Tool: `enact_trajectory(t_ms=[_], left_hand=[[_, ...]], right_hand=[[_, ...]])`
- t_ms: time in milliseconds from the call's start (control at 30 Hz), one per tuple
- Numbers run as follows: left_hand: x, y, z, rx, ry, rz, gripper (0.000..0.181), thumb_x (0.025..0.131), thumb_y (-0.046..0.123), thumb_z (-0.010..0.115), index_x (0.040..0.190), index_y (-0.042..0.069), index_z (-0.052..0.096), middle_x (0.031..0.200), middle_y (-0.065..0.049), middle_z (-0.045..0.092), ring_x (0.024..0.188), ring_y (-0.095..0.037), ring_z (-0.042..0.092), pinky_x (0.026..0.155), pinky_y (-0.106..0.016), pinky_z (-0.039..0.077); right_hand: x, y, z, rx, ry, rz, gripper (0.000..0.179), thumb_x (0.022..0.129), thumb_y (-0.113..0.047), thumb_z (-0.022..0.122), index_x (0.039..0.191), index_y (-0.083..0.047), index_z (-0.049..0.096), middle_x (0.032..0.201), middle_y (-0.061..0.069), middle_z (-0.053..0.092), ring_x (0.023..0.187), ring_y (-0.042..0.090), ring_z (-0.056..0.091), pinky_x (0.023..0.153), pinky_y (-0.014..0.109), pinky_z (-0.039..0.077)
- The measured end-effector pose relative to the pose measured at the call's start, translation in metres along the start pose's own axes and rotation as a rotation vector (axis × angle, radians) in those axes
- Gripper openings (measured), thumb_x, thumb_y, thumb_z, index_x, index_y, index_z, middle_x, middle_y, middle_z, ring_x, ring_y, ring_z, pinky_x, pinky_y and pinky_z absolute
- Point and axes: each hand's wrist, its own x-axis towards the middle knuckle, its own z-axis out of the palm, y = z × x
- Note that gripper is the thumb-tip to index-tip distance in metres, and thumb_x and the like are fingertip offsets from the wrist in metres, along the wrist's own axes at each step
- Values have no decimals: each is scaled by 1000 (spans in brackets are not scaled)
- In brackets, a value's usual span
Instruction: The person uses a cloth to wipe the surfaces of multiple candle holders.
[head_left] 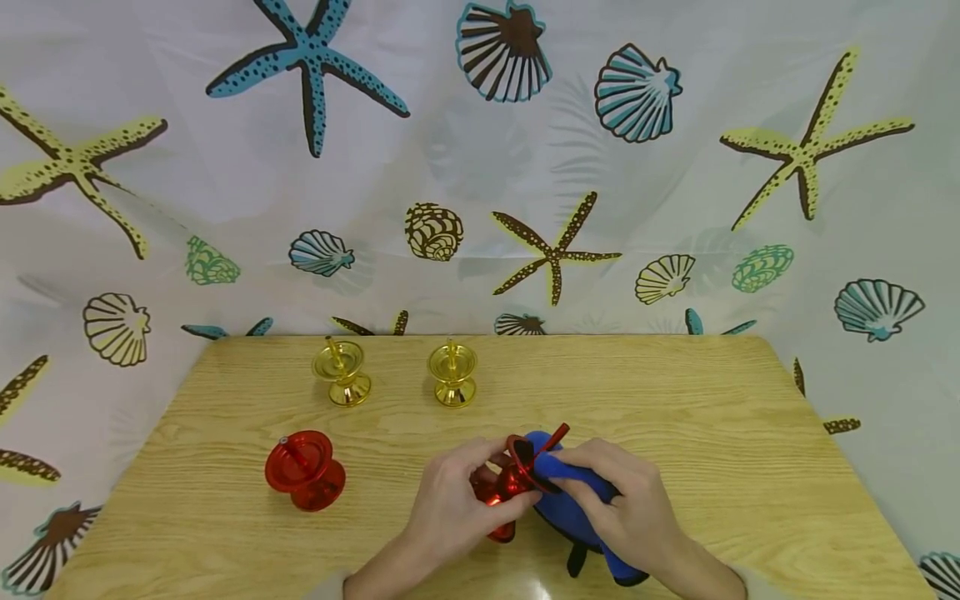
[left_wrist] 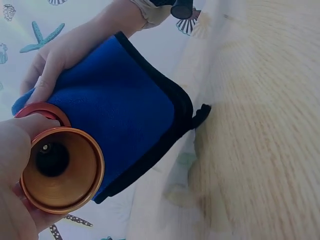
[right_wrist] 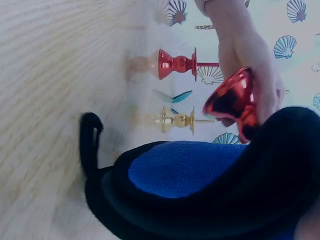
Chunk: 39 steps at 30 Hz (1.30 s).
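Observation:
My left hand (head_left: pixel 450 500) grips a shiny red candle holder (head_left: pixel 512 482) by its stem, tilted above the table. A thin red post sticks out of its dish. The left wrist view looks into the hollow, copper-toned base (left_wrist: pixel 82 187). My right hand (head_left: pixel 633 496) pinches a blue cloth (head_left: pixel 570 518) with black edging and presses it against the dish, near the post. The rest of the cloth hangs below that hand, and its black loop (right_wrist: pixel 90 145) shows in the right wrist view. The folded cloth hides part of the dish and the right fingertips.
A second red candle holder (head_left: pixel 306 471) stands at the left of the wooden table (head_left: pixel 712 400). Two gold candle holders (head_left: pixel 342 372) stand farther back, side by side. Behind the table hangs a white curtain (head_left: pixel 375 183) printed with shells and starfish.

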Motion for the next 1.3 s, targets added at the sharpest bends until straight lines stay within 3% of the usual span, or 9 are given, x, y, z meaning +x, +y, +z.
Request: enact_trajectory(t_ms=[200, 333, 500, 667, 933, 1133, 1300], left_hand=[[-2, -3, 6, 206, 21, 104, 51, 74, 25, 97, 119, 11, 78, 89, 2, 77, 70, -4, 72, 63, -11, 53], [-4, -4, 9, 357, 29, 177, 56, 73, 28, 98, 121, 8, 78, 88, 2, 77, 65, -1, 65, 59, -8, 45], [-6, -4, 10, 425, 33, 203, 60, 72, 29, 98, 125, 8, 78, 88, 3, 76, 63, 1, 61, 56, -5, 39], [-5, -3, 8, 370, 32, 169, 59, 71, 27, 99, 124, 7, 78, 92, 2, 79, 70, -3, 69, 61, -10, 49], [-4, 2, 3, 131, -27, -23, 52, 76, 22, 95, 123, 9, 78, 92, 1, 78, 72, -6, 75, 64, -14, 55], [-4, 5, 2, -35, -48, -114, 47, 79, 26, 94, 121, 12, 78, 95, -1, 78, 72, -2, 73, 63, -17, 57], [-5, 7, 3, -76, -40, -124, 46, 78, 27, 94, 118, 12, 79, 93, -1, 78, 70, 4, 68, 61, -18, 55]], right_hand=[[6, -10, 0, -26, -33, 39, 30, 85, 3, 82, 110, -13, 81, 93, 0, 80, 81, 9, 74, 73, 16, 58], [10, -14, 1, -39, -74, 124, 23, 89, -4, 81, 110, -14, 82, 92, -3, 80, 81, 4, 73, 70, 17, 58], [14, -17, 1, -60, -116, 180, 20, 91, -10, 81, 110, -14, 82, 92, -3, 80, 84, 2, 74, 71, 21, 61], [10, -16, -1, -34, -126, 100, 28, 89, -2, 81, 114, -15, 81, 97, -2, 79, 85, 4, 73, 71, 19, 60], [0, -3, -7, 36, -105, -104, 40, 82, 10, 82, 117, -11, 79, 102, 4, 76, 90, 17, 75, 82, 17, 60], [-4, 7, -11, 53, -68, -176, 16, 99, -9, 72, 114, -6, 77, 101, 12, 77, 87, 22, 77, 82, 17, 61], [-3, 11, -11, -18, 20, -203, 23, 104, -22, 65, 110, -3, 76, 97, 12, 76, 81, 24, 77, 84, 15, 60]])
